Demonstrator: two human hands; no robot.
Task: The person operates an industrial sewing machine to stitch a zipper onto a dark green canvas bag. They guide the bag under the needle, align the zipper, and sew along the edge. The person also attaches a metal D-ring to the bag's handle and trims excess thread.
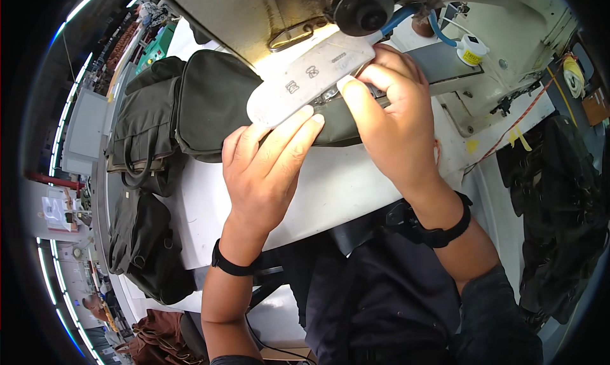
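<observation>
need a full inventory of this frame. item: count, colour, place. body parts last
Table: 1, white, centre
Machine: 1, beige, top centre
Wheel: 1, black, on the machine
Work bag: 1, dark green, on the table
Plate: 1, off-white, over the work bag
Side bags: at least 2, dark green, left
Dark goods: count unclear, black, far right
Brown goods: count unclear, brown, bottom left
Hose: count unclear, blue, top
Canister: 1, white and yellow, upper right
Cord: 1, red-white, right
Box: 1, green, upper left
Lights: several, white, left rim
Wristbands: 2, black, one per wrist
Clothing: count unclear, dark, bottom centre
Left fingers: 1 set, bare, plate's lower edge
Right fingers: 1 set, bare, plate's right end
</observation>
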